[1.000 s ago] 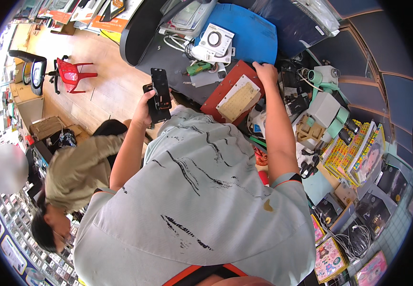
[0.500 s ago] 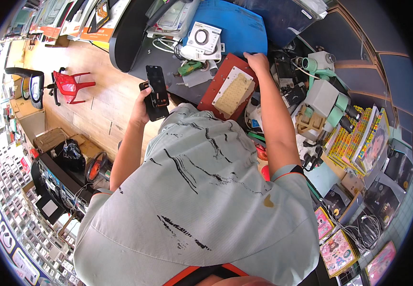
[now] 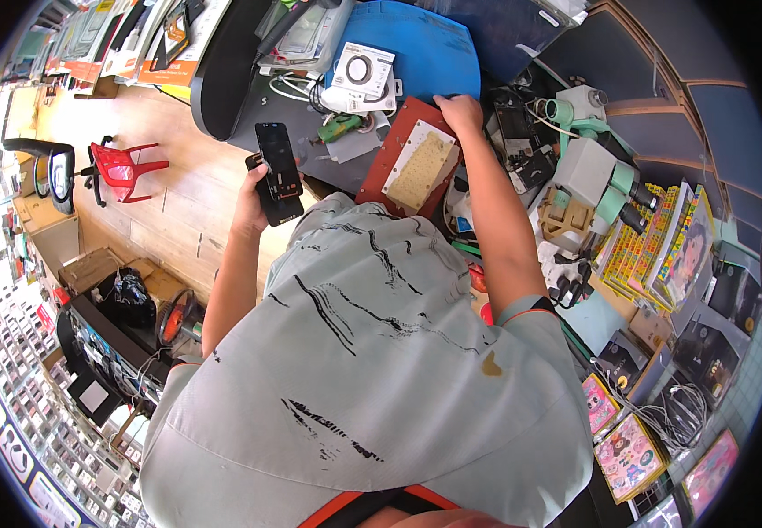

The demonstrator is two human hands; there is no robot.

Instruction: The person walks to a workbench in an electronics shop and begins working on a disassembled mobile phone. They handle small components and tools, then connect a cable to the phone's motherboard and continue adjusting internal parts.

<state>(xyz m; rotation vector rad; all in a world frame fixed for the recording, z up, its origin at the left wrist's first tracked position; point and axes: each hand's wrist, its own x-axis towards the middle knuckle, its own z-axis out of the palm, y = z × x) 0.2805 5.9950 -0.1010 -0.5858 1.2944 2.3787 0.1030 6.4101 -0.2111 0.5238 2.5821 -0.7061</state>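
Holds black phone parts (image 3: 277,154) clamped in the grip of the left hand (image 3: 250,195), beside the counter (image 3: 332,172), and could drop one by slackening or catching its edge — has them pointing lengthwise away from the body, far end leaning slightly left — with right hand (image 3: 463,114) at the red board (image 3: 394,145), cannot tell if pinching

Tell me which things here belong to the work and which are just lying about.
Apparently in use:
black phone parts, held in the left hand
red-brown board, right hand at its upper corner

Seemingly just lying about:
blue sheet
white box
green-and-white microscope
red chair
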